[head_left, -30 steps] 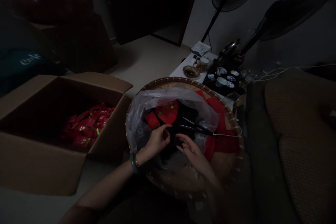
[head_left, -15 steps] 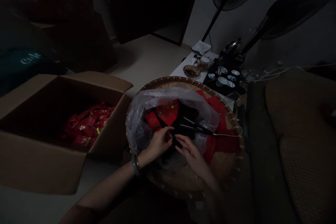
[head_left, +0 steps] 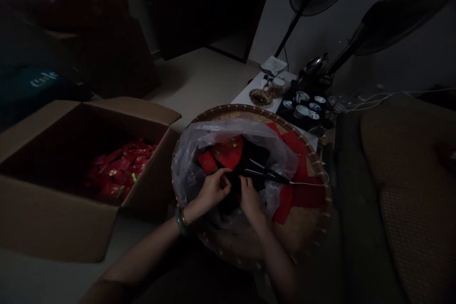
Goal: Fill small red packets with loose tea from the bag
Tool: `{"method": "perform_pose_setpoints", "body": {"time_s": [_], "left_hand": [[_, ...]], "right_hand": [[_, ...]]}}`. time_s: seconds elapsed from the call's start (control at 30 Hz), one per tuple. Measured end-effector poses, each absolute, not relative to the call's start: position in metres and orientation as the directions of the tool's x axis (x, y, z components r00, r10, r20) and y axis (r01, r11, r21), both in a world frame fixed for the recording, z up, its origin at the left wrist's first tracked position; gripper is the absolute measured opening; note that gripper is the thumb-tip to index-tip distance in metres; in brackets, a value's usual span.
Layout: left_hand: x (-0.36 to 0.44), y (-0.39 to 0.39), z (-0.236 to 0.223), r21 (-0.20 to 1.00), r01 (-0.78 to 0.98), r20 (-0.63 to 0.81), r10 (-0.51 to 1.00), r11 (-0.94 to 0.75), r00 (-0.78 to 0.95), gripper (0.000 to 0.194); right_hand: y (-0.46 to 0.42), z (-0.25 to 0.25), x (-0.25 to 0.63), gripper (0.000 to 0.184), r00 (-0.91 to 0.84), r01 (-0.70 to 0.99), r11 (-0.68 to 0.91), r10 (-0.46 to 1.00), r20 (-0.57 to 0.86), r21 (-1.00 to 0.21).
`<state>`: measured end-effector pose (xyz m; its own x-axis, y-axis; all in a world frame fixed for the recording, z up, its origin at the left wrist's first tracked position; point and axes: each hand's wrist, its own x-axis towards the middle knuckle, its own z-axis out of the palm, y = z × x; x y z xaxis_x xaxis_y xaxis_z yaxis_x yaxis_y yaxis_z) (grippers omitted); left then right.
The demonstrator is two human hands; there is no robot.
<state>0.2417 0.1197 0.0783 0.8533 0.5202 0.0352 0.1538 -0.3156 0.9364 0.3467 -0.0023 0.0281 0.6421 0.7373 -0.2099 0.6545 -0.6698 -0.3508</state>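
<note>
Fingers of the left hand (head_left: 213, 191) curl in, and those of the right hand (head_left: 251, 202) bend close by, at the shiny black thing with a white cord (head_left: 265, 175). It is too dark to tell if they pinch it. It lies across the cloudy plastic bag (head_left: 185, 152) on the round woven tray (head_left: 306, 223). The job looks partway: small red packets (head_left: 119, 171) fill part of the brown cardboard box (head_left: 53, 232), and flat red pieces (head_left: 299, 154) are left on the tray.
</note>
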Motion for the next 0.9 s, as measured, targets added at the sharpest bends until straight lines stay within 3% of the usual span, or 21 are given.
{"method": "perform_pose_setpoints", "body": {"time_s": [0.13, 0.3, 0.47, 0.63, 0.77, 0.9], "left_hand": [[0.241, 0.121, 0.078, 0.933, 0.149, 0.047, 0.521, -0.328, 0.852, 0.043], [0.242, 0.12, 0.077, 0.942, 0.129, 0.052, 0.512, -0.311, 0.857, 0.043], [0.239, 0.123, 0.075, 0.942, 0.142, 0.036, 0.511, -0.304, 0.859, 0.043], [0.238, 0.125, 0.073, 0.942, 0.139, 0.044, 0.521, -0.307, 0.852, 0.043], [0.24, 0.125, 0.076, 0.944, 0.146, 0.03, 0.519, -0.295, 0.854, 0.043], [0.24, 0.126, 0.077, 0.947, 0.147, 0.023, 0.519, -0.285, 0.854, 0.042]], "right_hand": [[0.001, 0.032, 0.347, 0.037, 0.643, 0.687, -0.684, 0.729, -0.233, -0.244], [-0.001, 0.028, 0.348, 0.051, 0.597, 0.759, -0.637, 0.763, -0.247, -0.135], [0.002, 0.026, 0.347, 0.033, 0.595, 0.762, -0.634, 0.766, -0.242, -0.134], [0.003, 0.027, 0.348, 0.038, 0.613, 0.746, -0.65, 0.756, -0.232, -0.146], [-0.001, 0.024, 0.355, 0.022, 0.615, 0.721, -0.637, 0.769, -0.174, -0.271], [-0.014, 0.024, 0.367, 0.021, 0.674, 0.584, -0.57, 0.737, -0.045, -0.578]]}}
